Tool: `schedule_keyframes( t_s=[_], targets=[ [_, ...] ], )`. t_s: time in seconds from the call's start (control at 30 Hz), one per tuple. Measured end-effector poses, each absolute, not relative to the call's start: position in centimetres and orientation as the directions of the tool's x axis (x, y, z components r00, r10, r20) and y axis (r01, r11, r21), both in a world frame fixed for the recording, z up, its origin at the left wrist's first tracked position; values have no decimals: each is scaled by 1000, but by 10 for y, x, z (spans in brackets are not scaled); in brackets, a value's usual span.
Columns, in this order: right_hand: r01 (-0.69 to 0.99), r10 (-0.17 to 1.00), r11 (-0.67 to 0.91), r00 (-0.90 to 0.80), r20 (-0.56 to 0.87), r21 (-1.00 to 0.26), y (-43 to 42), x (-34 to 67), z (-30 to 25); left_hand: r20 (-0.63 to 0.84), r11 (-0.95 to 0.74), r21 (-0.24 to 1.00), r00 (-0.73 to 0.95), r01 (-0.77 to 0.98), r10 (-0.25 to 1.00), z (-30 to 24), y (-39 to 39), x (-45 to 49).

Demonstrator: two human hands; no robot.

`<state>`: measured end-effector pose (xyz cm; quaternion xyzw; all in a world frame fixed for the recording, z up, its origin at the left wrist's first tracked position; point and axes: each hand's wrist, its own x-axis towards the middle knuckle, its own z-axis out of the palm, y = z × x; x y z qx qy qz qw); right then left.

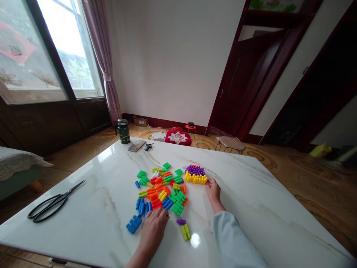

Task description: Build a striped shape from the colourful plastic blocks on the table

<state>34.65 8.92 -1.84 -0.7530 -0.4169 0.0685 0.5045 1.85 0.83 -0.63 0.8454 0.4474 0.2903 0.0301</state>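
My left hand [156, 224] rests at the near edge of a loose pile of plastic building blocks, its fingers curled together by the red block [156, 204] and blue blocks [143, 208]. Its fingertips are hidden, so what they hold cannot be seen. My right hand [214, 189] is closed at the right end of a joined row of yellow blocks [196, 178], thumb and fingers at its corner. Behind the yellow row stand purple blocks [195, 170] and red ones [194, 166] in rows. Green blocks [177, 203] and orange blocks [153, 193] lie scattered between the hands.
Black-handled scissors [54, 204] lie on the left of the white marble-patterned table [97, 223]. A camouflage bottle [124, 131], a phone [136, 145] and keys [148, 146] are at the far left edge. A purple block [181, 222] and a yellow-green block [185, 232] lie near the front.
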Motion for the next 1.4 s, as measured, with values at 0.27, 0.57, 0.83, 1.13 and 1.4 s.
schedule_keyframes(
  t_s=[0.27, 0.57, 0.83, 1.13, 1.4],
  targets=[
    [589, 704, -101, 612, 361, -802, 13, 287, -11, 451, -597, 311, 438, 740, 778, -7, 9, 19],
    [757, 869, -89, 376, 321, -647, -84, 206, -14, 449, -570, 360, 399, 738, 800, 0, 3, 19],
    [690, 870, 115, 277, 407, -714, -56, 168, -10, 400, -535, 408, 382, 740, 833, -3, 3, 18],
    [636, 854, 232, 229, 467, -736, -55, 155, -11, 414, -485, 381, 324, 787, 851, 4, 0, 19],
    [545, 905, 236, 178, 386, -805, -62, 161, -9, 408, -527, 425, 364, 736, 837, 0, 1, 17]
  ],
)
